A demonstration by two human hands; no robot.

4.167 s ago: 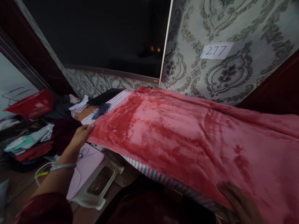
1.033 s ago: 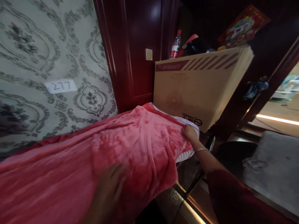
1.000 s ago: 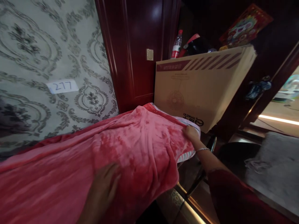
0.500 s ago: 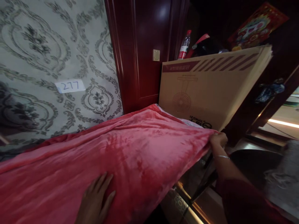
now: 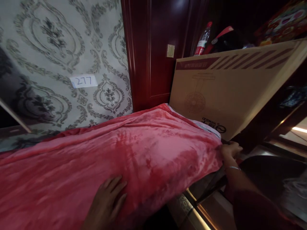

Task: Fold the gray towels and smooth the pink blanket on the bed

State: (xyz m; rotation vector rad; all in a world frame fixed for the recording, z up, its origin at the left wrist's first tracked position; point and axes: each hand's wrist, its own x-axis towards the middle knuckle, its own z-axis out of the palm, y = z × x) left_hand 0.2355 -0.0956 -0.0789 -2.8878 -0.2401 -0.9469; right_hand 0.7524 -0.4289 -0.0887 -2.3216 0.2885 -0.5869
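Note:
A plush pink-red blanket with darker red patches spreads over a raised surface along the wall. My left hand rests on top of it at the near side, palm down, fingers slightly apart. At the blanket's far right corner, my right hand is closed at the edge; its fingertips are partly hidden, with cloth between them. Beneath the blanket, a pale patterned layer shows along the far edge. Creases run lengthwise near the wall.
Behind the blanket's far end stands a large cardboard box, with a red-capped bottle at its back. A dark red door and patterned wallpaper with a "277" label border it. A dark seat stands at right.
The view has shifted, so the box and wall sit further right. The blanket's right corner, stretched to a point before, now droops lower beside my right hand. My left hand still lies on the blanket.

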